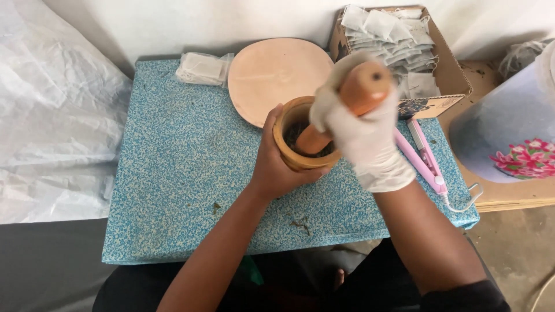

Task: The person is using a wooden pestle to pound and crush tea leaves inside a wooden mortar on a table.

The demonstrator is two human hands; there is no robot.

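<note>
There are two hands, one wooden bowl (295,141), one wooden stick (347,104), one round plate (272,72), one cardboard box (448,75), one pink tool (422,156), and many little white bags (387,34).

Blue speckled table (173,173) (white-sheeted wall (173,23) behind) over grey floor (514,248).

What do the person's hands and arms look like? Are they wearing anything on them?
The right hand wears a thin white glove, wrinkly and loose, ending at the wrist. The left hand is bare, with no glove, ring or watch showing. Both forearms are bare too. A bit of dark sleeve shows near the right elbow at the bottom of the picture.
</note>
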